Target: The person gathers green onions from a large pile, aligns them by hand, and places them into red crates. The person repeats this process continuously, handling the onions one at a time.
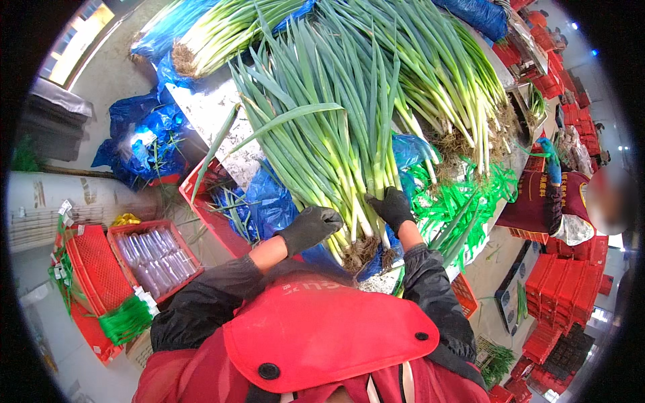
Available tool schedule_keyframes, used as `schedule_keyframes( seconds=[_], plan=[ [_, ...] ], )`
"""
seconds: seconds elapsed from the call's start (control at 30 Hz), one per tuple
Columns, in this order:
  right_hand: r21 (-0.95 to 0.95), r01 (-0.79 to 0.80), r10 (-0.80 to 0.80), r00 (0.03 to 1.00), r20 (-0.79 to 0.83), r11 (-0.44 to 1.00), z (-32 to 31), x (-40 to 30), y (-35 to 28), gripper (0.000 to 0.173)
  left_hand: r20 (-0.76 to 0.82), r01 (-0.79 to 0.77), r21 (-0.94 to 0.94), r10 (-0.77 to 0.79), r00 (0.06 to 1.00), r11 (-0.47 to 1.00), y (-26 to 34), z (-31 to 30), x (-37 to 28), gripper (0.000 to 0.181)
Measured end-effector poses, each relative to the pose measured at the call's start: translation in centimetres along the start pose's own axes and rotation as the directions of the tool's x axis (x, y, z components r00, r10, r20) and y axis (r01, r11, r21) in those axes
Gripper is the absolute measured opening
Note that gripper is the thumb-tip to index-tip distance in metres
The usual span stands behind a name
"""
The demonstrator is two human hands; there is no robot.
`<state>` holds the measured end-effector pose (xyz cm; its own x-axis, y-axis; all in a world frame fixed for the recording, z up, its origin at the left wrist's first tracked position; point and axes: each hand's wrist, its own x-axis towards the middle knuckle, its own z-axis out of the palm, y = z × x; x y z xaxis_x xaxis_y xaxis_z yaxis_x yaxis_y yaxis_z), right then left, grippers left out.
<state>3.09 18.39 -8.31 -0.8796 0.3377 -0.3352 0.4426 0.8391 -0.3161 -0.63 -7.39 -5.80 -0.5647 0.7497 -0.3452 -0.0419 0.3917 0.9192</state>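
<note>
A large pile of green onions [317, 136] lies before me, with the leaves pointing away and the roots [360, 252] towards my body. My right hand [395, 207], in a black glove, curls its fingers around white stalks at the pile's right side. On the left edge of the same stalks is my left hand [311, 229], also black-gloved, its fingers bent in; whether anything is inside them is hidden. Blue plastic sheeting [272, 201] shows under and beside the pile. Green ties or strips [453, 216] are heaped right of my right hand.
More green onions [443, 85] lie at the back right, another bundle [221, 40] at the back left. A red crate [153, 257] of clear plastic packs stands low left. A co-worker [546, 201] is at the right, near stacked red crates [567, 287].
</note>
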Motion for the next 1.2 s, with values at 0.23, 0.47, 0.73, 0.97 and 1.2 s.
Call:
schedule_keyframes(
  seconds=[0.23, 0.47, 0.73, 0.97, 1.2],
  plan=[
    [0.015, 0.140, -0.139, 0.955, 0.260, 0.990, -0.1, 0.2, 0.5, 0.061, -0.167, 0.252, -0.123, -0.271, 0.948, 0.960, 2.1, 1.3, 4.0, 0.035],
    [0.006, 0.011, -0.011, 0.999, 0.049, 1.000, 1.6, 0.4, 0.0, 0.051, -0.392, 0.375, 0.136, -0.298, 0.870, 0.917, 2.5, 2.2, 8.3, 0.061],
    [0.566, 0.112, -0.195, 0.977, 0.088, 0.817, 2.2, 1.9, 7.4, 0.033, -0.152, -0.095, -0.590, 0.005, 0.988, 0.802, 6.3, -1.2, 5.7, 0.024],
    [0.437, 0.208, -0.119, 0.968, -0.222, 0.875, -2.9, 0.4, 3.3, 0.024, -0.053, 0.004, -0.817, -0.081, 0.995, 0.577, 3.1, -3.0, 4.7, 0.020],
    [0.118, 0.296, -0.268, 0.941, -0.207, 0.948, 0.2, -1.3, -3.7, 0.043, 0.022, 0.071, -0.826, -0.094, 0.995, 0.559, 2.3, -2.2, 3.9, 0.033]
  ],
)
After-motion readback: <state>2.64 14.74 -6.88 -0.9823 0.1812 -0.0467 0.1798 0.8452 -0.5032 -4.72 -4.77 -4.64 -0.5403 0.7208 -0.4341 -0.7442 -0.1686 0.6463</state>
